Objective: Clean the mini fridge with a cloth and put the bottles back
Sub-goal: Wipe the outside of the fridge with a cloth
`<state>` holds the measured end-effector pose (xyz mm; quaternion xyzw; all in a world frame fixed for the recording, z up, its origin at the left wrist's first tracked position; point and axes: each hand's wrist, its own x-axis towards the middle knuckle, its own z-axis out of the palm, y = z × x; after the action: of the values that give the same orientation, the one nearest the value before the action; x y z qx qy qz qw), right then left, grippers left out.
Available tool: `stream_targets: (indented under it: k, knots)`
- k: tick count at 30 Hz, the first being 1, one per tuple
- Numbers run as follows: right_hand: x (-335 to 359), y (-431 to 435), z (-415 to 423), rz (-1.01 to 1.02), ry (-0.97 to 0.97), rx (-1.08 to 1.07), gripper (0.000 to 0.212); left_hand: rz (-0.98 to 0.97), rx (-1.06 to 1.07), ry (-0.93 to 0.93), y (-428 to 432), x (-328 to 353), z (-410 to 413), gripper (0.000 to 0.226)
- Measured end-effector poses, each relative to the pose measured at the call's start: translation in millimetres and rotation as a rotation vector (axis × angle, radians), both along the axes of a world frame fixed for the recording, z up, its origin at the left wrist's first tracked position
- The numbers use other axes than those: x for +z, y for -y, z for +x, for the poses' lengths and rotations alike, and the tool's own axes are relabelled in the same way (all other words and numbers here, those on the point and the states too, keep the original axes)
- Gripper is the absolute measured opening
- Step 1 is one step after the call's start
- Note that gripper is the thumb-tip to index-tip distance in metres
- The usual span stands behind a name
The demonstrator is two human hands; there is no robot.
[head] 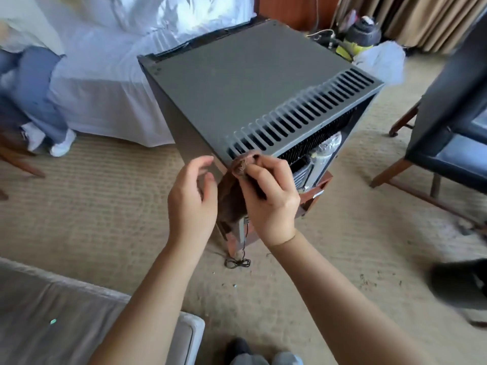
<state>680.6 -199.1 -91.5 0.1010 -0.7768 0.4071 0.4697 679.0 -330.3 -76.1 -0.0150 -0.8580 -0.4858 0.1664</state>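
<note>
A: Position of the cloth [232, 198]?
B: At the near corner of the mini fridge [237, 83] top, beside the vent slats [303, 111]; right hand [271, 204] fingers pinch it; left hand [191, 198] fingers loosely spread, holding nothing.

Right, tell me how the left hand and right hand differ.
The right hand pinches the brown cloth; the left hand holds nothing. The right hand is curled at the corner of the mini fridge by its vent grille; the left hand is relaxed, beside the side panel. Both are bare.
</note>
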Motion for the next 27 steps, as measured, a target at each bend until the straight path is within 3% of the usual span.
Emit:
stream_targets:
  k: [4,9,14,18,23,27]
  knots:
    - [33.8,-22.7,-13.7,-0.026,0.052,-0.109,0.010,-0.218,-0.106,-0.123,-11.0,41.9,-0.7,0.033]
    - [18.6,-36.7,-27.7,0.363,0.405,0.156,0.029,-0.405,-0.177,-0.090,-34.0,49.2,-15.9,0.033]
    - [20.1,-73.1,-43.1,0.353,0.356,0.191,0.024,-0.510,-0.175,-0.099,-72.5,56.9,-27.4,0.028]
    - [14.5,-166.4,-82.4,0.265,0.405,0.040,0.011,-0.587,-0.203,-0.131,-128.2,57.1,-45.9,0.028]
    - [27.6,-307.8,-144.7,0.198,0.598,-0.110,0.027,-0.643,-0.188,-0.032,-226.1,45.1,-79.7,0.035]
    - [21.6,-353.3,-163.7,0.176,0.548,0.004,0.029,-0.704,-0.118,0.006,-289.5,40.4,-107.8,0.040]
